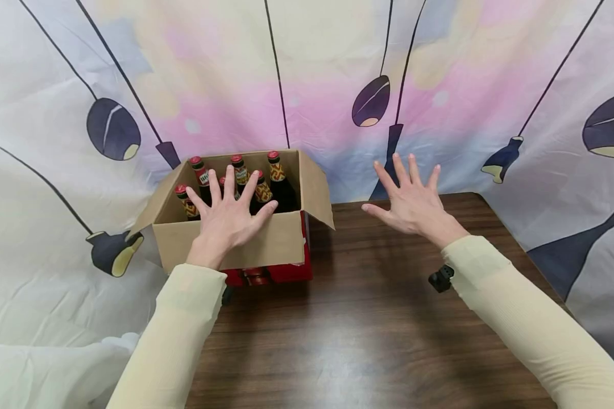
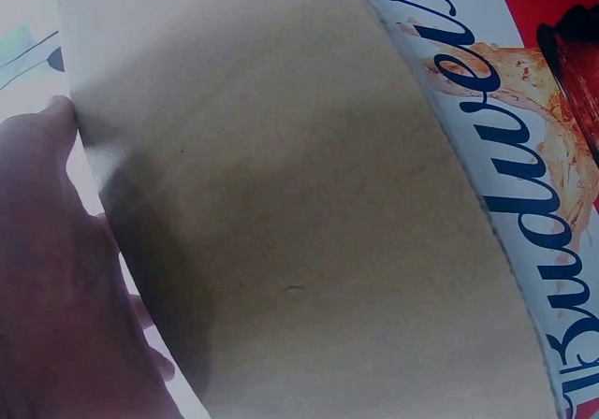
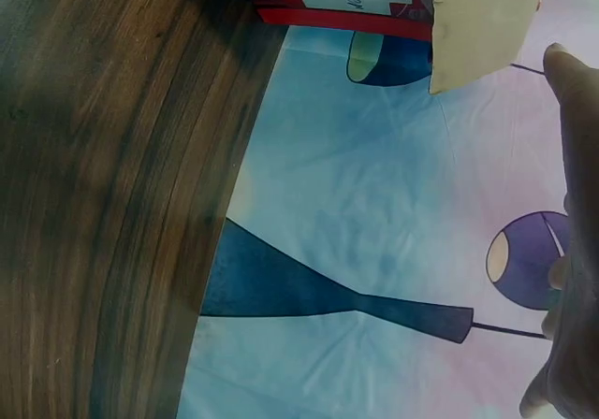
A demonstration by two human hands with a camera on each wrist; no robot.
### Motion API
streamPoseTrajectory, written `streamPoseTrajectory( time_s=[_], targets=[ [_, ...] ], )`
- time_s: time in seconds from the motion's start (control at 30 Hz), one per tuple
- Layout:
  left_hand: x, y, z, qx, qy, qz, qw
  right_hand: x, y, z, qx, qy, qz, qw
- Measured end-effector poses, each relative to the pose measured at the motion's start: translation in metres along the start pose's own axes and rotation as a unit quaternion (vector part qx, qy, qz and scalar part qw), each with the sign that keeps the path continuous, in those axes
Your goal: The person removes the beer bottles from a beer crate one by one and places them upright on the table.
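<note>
An open cardboard box [image 1: 266, 241] stands at the left of the table, holding several dark bottles [image 1: 282, 190] with red caps, upright. My left hand [image 1: 228, 218] is spread, palm down, over the box's front flap; in the left wrist view that hand [image 2: 42, 251] lies beside the flap's edge [image 2: 309, 204], and whether it touches is unclear. My right hand [image 1: 414, 204] is held spread in the air right of the box, holding nothing. In the right wrist view the right hand [image 3: 580, 232] appears at the right edge, with the box's side flap [image 3: 482, 26] above.
The brown wooden table [image 1: 368, 318] runs in front of and right of the box. A patterned cloth [image 1: 327, 74] hangs behind the table and along both sides. White fabric [image 1: 46, 369] lies at the lower left. The box's side flaps stick outward.
</note>
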State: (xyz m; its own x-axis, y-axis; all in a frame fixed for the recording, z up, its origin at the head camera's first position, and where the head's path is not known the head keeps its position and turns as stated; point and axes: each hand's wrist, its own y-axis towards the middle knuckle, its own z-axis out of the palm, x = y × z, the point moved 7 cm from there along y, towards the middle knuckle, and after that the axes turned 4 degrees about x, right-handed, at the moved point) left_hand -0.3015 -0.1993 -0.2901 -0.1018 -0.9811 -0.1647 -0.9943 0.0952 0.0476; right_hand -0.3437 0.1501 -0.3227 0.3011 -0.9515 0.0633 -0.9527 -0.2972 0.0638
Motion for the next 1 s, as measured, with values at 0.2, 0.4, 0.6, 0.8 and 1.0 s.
streamPoseTrajectory(
  time_s=[0.2, 0.4, 0.6, 0.8, 1.0],
  targets=[
    [0.006, -0.005, -0.002, -0.003, -0.011, -0.005, 0.9999, 0.002, 0.001, 0.0, -0.005, 0.028, -0.005, 0.9996],
    [0.03, -0.021, -0.011, -0.033, -0.026, -0.01, 0.9991, 0.017, 0.004, -0.015, -0.054, 0.142, -0.039, 0.9876],
    [0.069, -0.042, -0.015, -0.066, -0.046, -0.031, 0.9963, 0.039, 0.009, -0.036, -0.084, 0.301, -0.057, 0.9483],
    [0.112, -0.062, -0.006, -0.075, -0.089, -0.071, 0.9906, 0.073, 0.023, -0.041, -0.102, 0.378, -0.074, 0.9172],
    [0.125, -0.067, 0.003, -0.104, -0.15, -0.087, 0.9794, 0.104, 0.042, -0.036, -0.074, 0.484, -0.079, 0.8685]
  ],
)
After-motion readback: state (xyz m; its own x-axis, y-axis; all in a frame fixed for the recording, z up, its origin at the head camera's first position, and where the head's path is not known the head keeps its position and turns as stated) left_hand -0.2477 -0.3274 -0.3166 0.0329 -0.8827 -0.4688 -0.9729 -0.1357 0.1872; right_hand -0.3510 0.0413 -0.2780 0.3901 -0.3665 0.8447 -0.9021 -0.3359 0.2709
